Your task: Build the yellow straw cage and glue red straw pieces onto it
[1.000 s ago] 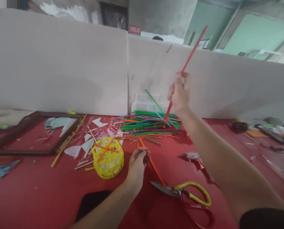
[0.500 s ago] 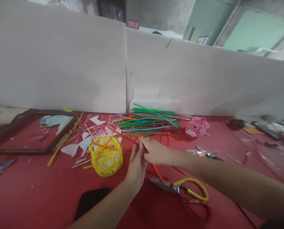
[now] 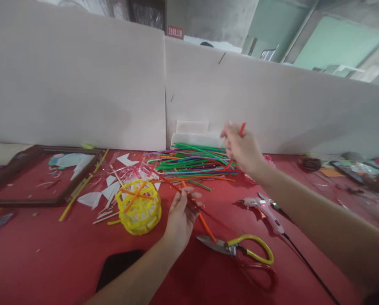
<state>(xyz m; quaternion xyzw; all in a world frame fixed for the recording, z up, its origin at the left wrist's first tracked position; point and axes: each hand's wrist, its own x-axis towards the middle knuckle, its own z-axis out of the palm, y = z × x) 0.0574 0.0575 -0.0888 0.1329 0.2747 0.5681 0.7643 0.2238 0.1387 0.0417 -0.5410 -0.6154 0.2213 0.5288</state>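
Observation:
My left hand [image 3: 180, 216] is pinched around a thin red pipe cleaner [image 3: 167, 181] above the red table. An orange pipe cleaner [image 3: 205, 224] passes just behind its fingers, its lower end beside the scissors [image 3: 218, 245]. Higher up and to the right, my right hand [image 3: 242, 148] is closed and a little blurred, with a red pipe cleaner [image 3: 243, 128] poking out above and below it. Left of my left hand stands a round yellow openwork basket [image 3: 141, 214] with orange strips crossed on top. Several green and coloured pipe cleaners [image 3: 192, 163] lie in a pile at the back.
A pink glue gun [image 3: 270, 216] with a black cord lies under my right forearm. White paper scraps [image 3: 90, 199], a brown frame [image 3: 27, 202] and a yellow strip [image 3: 81, 188] are at left. A dark flat object [image 3: 118, 264] is in front. A white partition [image 3: 81, 84] rises behind.
My right hand has parted from my left, moving up and right with a red pipe cleaner. It now partly covers the pink flower-like piece, and the glue gun shows. My left hand stays nearly in place.

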